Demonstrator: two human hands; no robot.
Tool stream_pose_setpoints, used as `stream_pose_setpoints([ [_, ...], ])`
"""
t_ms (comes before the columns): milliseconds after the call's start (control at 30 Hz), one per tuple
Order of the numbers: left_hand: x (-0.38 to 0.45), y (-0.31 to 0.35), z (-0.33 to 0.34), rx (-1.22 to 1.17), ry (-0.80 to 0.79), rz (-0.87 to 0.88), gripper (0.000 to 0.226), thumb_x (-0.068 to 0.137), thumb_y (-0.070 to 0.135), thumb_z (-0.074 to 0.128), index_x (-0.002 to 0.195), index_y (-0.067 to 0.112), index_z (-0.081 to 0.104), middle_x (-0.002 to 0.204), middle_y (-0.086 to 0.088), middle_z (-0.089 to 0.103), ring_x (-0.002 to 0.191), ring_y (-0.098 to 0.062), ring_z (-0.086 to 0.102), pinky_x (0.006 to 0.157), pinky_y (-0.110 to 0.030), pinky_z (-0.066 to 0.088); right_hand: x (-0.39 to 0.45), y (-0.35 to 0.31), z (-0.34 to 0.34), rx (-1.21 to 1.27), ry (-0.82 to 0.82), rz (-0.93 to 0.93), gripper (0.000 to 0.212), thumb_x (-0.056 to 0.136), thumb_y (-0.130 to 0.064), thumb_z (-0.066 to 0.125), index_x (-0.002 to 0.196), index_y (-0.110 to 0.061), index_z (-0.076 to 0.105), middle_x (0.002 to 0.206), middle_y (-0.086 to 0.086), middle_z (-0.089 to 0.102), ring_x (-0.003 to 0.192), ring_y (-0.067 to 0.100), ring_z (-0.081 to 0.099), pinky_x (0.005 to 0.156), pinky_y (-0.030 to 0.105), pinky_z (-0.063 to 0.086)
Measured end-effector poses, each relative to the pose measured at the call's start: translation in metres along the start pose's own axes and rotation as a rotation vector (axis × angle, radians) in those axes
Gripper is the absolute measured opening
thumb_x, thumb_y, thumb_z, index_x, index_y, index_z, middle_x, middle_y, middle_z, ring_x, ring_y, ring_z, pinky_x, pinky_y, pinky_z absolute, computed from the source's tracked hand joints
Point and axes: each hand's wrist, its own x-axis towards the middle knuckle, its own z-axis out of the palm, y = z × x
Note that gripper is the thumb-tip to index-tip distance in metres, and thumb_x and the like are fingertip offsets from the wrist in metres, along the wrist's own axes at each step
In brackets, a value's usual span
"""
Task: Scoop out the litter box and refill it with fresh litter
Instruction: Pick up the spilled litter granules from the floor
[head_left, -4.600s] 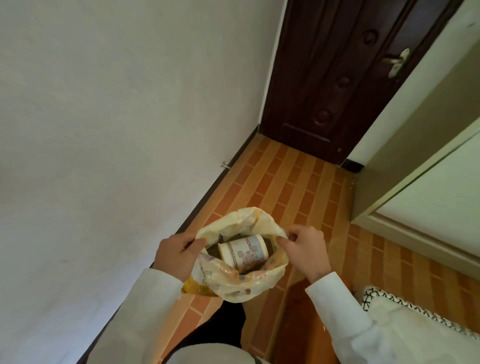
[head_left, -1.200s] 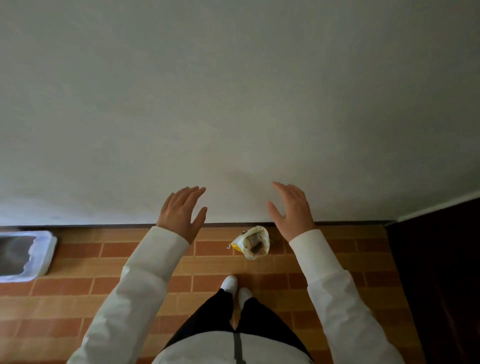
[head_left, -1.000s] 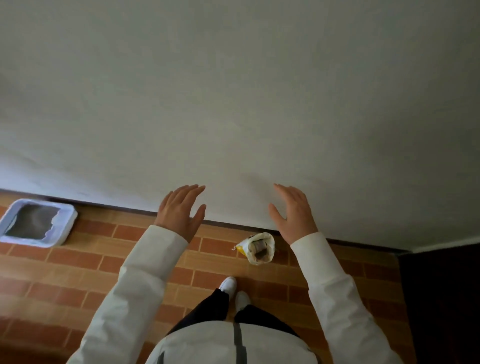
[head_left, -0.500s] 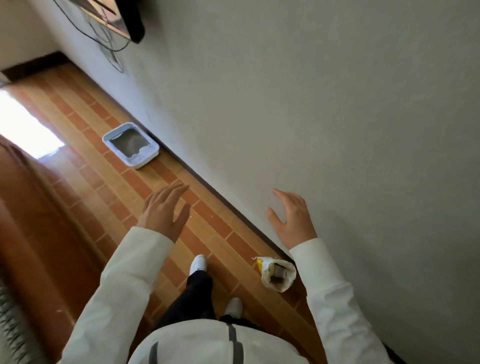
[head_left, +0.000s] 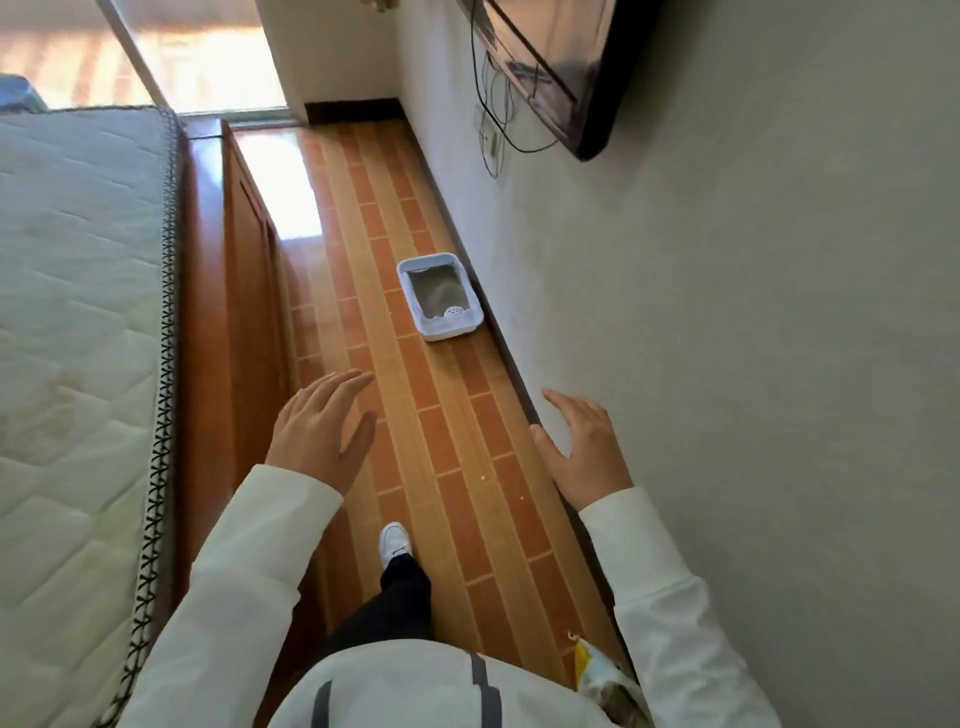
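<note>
She has turned from the wall. Her left hand (head_left: 322, 431) and right hand (head_left: 584, 449) hang open, holding nothing. The litter box (head_left: 440, 296) now lies well ahead of both; the bag (head_left: 605, 686) sits behind the right. Scooping looks next.

Daylight came from the blown-out window (head_left: 156, 62) top left, glaring on the floor (head_left: 296, 202). Wall (head_left: 779, 364) side was dimmer. Wide-angle bending showed at edges; slight motion softness.
</note>
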Motion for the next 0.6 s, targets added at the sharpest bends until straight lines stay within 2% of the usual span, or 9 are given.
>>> stream_pose_setpoints([
  [233,0.119,-0.087,-0.042,0.086,0.048,0.046,0.037,0.091,0.025,0.054,0.126,0.013,0.057,0.128,-0.009,0.06,0.12,-0.031,0.054,0.098,-0.054,0.045,0.149,-0.087,0.046,0.071,0.005,-0.058,0.048,0.094,-0.04,0.052,0.138,-0.021,0.048,0.14,0.003,0.05,0.131,0.019,0.041,0.109,0.042,0.038],
  [433,0.206,-0.143,-0.053,0.089,0.074,0.019,0.044,0.092,0.04,0.04,0.128,0.018,0.055,0.13,-0.005,0.059,0.122,-0.028,0.053,0.099,-0.052,0.043,0.25,-0.13,0.069,0.084,0.01,-0.114,0.046,0.093,-0.036,0.055,0.136,-0.019,0.05,0.135,0.004,0.053,0.125,0.017,0.045,0.102,0.031,0.04],
  [600,0.277,-0.175,-0.048,0.09,0.078,-0.017,0.042,0.091,0.038,0.041,0.128,0.021,0.053,0.13,-0.003,0.058,0.122,-0.026,0.052,0.1,-0.052,0.043,0.332,-0.144,0.09,0.081,-0.016,-0.117,0.047,0.092,-0.038,0.055,0.135,-0.019,0.05,0.135,0.004,0.053,0.124,0.019,0.046,0.101,0.036,0.044],
])
